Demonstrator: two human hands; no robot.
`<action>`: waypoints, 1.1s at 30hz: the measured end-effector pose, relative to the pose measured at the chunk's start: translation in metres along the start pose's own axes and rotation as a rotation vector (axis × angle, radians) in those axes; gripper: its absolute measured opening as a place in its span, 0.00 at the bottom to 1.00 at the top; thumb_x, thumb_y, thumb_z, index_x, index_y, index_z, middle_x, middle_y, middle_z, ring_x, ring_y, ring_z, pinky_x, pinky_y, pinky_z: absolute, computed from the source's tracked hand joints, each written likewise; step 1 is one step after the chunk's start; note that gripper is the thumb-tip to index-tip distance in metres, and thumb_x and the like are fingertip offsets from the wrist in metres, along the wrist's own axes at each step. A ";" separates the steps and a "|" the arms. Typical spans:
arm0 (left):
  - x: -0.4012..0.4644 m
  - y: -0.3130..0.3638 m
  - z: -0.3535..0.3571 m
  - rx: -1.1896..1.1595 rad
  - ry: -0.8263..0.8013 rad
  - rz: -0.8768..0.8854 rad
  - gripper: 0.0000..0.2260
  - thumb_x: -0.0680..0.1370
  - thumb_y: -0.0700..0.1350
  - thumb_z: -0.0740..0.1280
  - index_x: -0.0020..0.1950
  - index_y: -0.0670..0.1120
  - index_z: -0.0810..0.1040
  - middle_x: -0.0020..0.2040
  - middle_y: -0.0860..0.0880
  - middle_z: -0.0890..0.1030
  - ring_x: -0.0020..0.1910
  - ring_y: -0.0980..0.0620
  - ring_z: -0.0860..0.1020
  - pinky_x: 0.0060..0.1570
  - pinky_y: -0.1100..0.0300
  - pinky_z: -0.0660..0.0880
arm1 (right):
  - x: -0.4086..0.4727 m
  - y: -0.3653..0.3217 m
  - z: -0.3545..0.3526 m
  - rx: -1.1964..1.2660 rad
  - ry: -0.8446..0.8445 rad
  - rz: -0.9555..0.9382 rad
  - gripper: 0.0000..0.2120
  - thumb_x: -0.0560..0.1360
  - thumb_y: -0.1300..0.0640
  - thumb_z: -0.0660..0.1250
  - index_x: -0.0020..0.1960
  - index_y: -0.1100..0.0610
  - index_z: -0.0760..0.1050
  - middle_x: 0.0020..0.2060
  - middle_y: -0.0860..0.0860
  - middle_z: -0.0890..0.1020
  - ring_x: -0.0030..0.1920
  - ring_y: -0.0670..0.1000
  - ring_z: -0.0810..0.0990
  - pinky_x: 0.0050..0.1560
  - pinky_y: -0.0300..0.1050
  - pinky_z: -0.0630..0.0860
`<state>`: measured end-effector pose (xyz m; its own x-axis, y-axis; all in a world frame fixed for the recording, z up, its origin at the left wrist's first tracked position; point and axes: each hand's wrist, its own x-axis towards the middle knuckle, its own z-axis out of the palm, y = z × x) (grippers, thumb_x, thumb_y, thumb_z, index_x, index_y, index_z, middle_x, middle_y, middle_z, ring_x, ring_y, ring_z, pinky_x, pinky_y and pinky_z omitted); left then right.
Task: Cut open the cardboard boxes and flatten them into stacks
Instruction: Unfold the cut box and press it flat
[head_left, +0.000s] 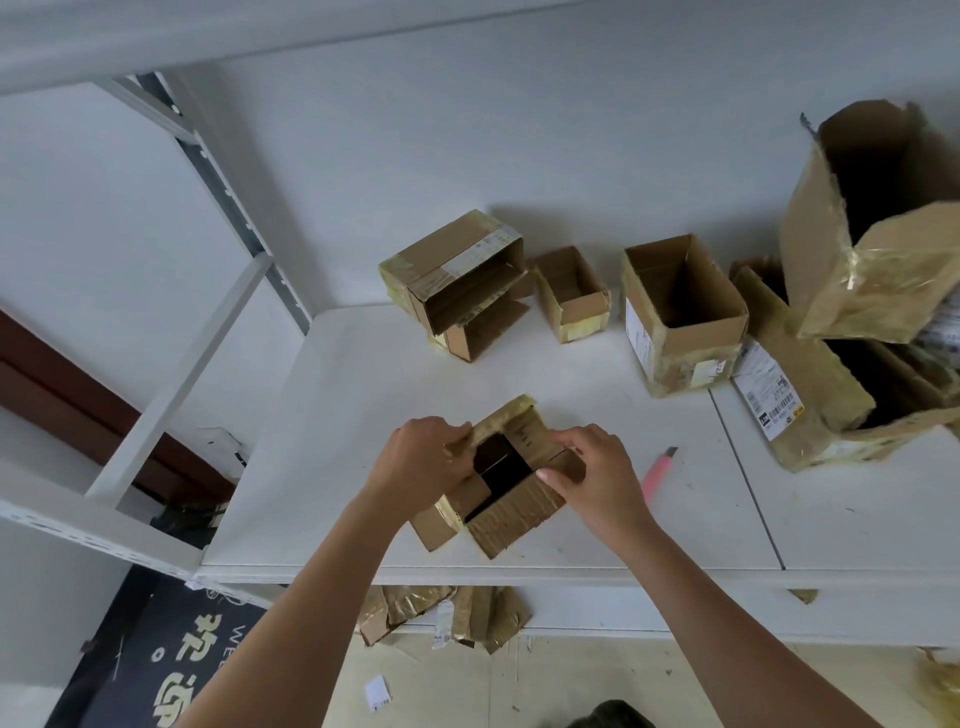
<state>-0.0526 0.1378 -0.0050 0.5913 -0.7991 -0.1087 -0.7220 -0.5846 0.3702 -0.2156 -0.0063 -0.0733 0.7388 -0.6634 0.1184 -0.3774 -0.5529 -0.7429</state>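
1. A person's two bare hands work a small taped cardboard box (498, 483) near the front edge of a white table (337, 415), seen from above.
2. The left hand (423, 457) grips the box's left flap, fingers curled shut over the flap edge; the fingertips are hidden behind the cardboard.
3. The right hand (597, 475) pinches the right flap, thumb on the inner face and fingers closed on the outer side, which the hand itself covers.
4. The box top gapes open between the two hands; its inside is dark and nothing in it can be made out.
5. A pink box cutter (657, 470) lies on the table just right of the right hand, its lower end hidden behind the wrist; whether the blade is out cannot be told.
6. Further back stand more open boxes: two stacked on their sides (457, 280), a small low one (571, 293) and a taller upright one (683, 312).
7. At far right a pile of large boxes (857, 260) is cut off by the frame edge; their labels are too small to read.
8. Under the table, flattened cardboard pieces (447, 616) lie on the floor, partly hidden by the tabletop.
9. At left, a white metal shelf frame (182, 374) runs out of view.
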 end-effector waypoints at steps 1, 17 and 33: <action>0.001 -0.003 -0.001 -0.026 0.000 -0.002 0.13 0.81 0.51 0.63 0.61 0.49 0.81 0.45 0.51 0.81 0.44 0.51 0.77 0.45 0.59 0.75 | 0.001 -0.001 0.000 0.001 -0.003 0.000 0.20 0.73 0.51 0.74 0.63 0.54 0.77 0.56 0.48 0.79 0.57 0.50 0.74 0.54 0.41 0.72; -0.003 0.009 0.017 -0.381 -0.130 -0.049 0.14 0.78 0.52 0.69 0.40 0.42 0.82 0.32 0.44 0.72 0.32 0.52 0.69 0.38 0.58 0.68 | -0.010 -0.011 0.000 -0.349 0.070 0.182 0.32 0.68 0.32 0.70 0.58 0.56 0.68 0.47 0.49 0.78 0.48 0.52 0.80 0.49 0.47 0.77; -0.031 -0.016 0.013 -0.092 0.174 -0.254 0.18 0.78 0.64 0.60 0.63 0.56 0.68 0.50 0.53 0.76 0.48 0.50 0.77 0.43 0.56 0.76 | -0.010 -0.030 -0.020 -0.060 -0.182 0.014 0.05 0.81 0.60 0.61 0.47 0.55 0.67 0.31 0.43 0.68 0.29 0.42 0.68 0.32 0.32 0.63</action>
<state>-0.0638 0.1705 -0.0197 0.8069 -0.5883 -0.0523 -0.5123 -0.7412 0.4338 -0.2231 0.0069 -0.0388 0.8198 -0.5724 -0.0169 -0.4173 -0.5769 -0.7022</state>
